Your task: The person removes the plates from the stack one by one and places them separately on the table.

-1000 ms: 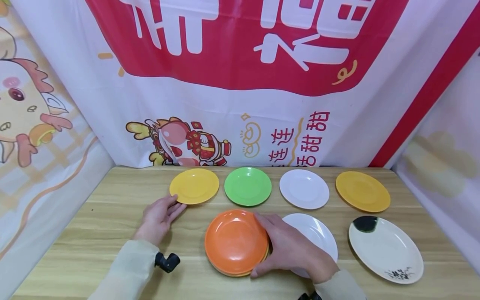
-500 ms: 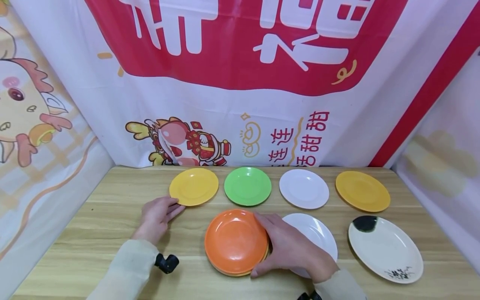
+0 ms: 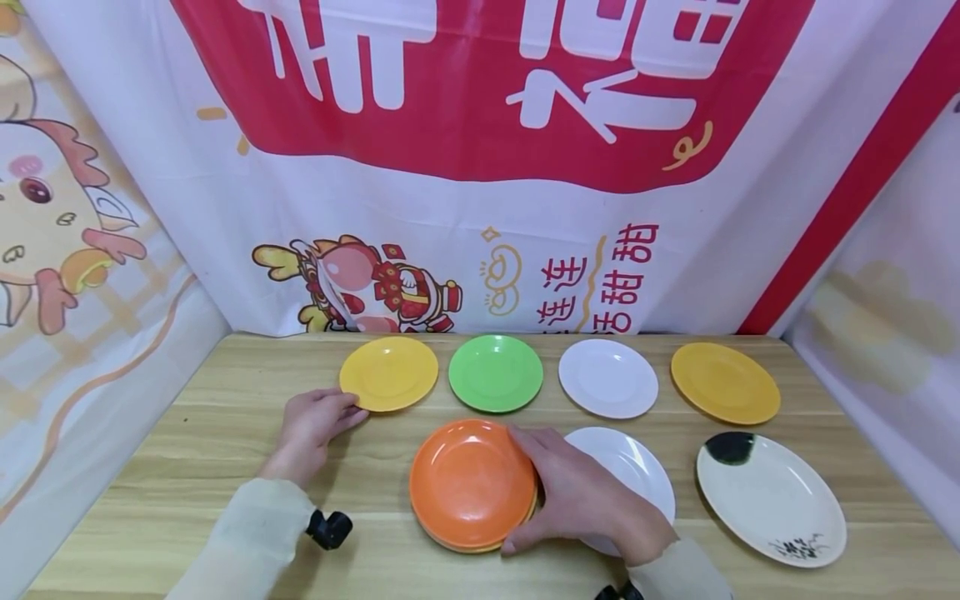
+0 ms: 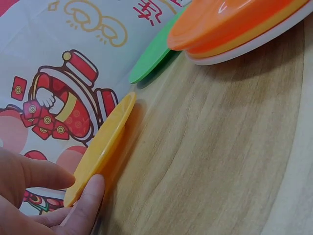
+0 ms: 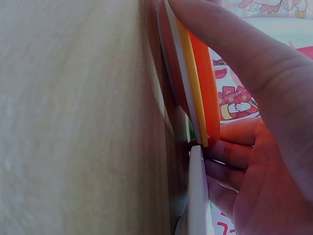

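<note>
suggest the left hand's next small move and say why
Perhaps lift the leftmost yellow plate toward the orange-topped stack: the left hand pinches its near-left edge, and the right hand holds the stack's side.

At the yellow plate [image 3: 388,373], left of centre in the frame, the left hand [image 3: 311,429] has eased slightly leftward. Toward the lower left, its pale sleeve [image 3: 255,533] and black wrist piece [image 3: 329,529] have shifted likewise (only a touch).
</note>
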Demonstrator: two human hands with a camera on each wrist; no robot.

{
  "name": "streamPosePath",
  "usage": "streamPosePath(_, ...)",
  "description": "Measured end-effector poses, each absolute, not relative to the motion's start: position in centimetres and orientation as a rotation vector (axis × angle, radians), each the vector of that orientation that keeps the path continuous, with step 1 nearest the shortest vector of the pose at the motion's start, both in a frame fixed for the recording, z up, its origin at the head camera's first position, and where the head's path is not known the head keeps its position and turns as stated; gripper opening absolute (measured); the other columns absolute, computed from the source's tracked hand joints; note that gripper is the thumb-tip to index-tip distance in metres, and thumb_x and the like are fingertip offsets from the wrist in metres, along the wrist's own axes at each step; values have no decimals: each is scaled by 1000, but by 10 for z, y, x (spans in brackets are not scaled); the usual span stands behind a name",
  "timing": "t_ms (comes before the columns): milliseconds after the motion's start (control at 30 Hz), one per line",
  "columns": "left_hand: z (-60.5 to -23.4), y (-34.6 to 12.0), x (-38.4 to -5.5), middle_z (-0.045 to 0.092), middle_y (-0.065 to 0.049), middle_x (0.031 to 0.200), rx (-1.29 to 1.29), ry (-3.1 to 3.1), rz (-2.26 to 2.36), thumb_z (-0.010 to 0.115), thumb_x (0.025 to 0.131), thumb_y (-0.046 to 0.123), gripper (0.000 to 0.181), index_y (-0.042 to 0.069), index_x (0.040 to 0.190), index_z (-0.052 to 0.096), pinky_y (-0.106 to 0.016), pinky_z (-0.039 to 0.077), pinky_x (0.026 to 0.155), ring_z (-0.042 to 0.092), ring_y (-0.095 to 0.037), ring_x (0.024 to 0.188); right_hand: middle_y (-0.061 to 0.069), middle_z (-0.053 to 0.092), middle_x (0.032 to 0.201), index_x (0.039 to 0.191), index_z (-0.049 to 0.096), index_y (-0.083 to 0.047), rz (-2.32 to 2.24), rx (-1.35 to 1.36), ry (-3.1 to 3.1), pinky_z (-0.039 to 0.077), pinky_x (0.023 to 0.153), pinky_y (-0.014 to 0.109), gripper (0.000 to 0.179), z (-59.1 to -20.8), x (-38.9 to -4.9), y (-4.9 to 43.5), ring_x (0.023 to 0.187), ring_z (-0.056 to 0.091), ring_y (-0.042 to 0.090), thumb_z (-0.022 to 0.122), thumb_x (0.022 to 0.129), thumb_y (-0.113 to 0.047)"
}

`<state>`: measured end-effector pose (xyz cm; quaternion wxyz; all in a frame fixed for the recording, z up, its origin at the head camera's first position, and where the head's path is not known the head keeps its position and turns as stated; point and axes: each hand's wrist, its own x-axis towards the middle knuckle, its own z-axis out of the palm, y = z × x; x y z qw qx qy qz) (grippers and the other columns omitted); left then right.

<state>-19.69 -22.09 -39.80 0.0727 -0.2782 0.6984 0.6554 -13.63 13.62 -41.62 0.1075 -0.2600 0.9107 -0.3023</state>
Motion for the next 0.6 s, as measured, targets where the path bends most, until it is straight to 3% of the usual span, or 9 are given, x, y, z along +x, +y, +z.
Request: streamPosePath(600, -407, -229, -197, 57, -33, 149, -805, 2260, 1881, 68, 103, 5, 52, -11, 150, 51, -26, 66, 87, 78, -4, 80, -9, 53, 157, 166, 39, -32, -892, -761, 2672, 49, 121, 51, 131, -418, -137, 137, 141, 51, 13, 99, 56, -69)
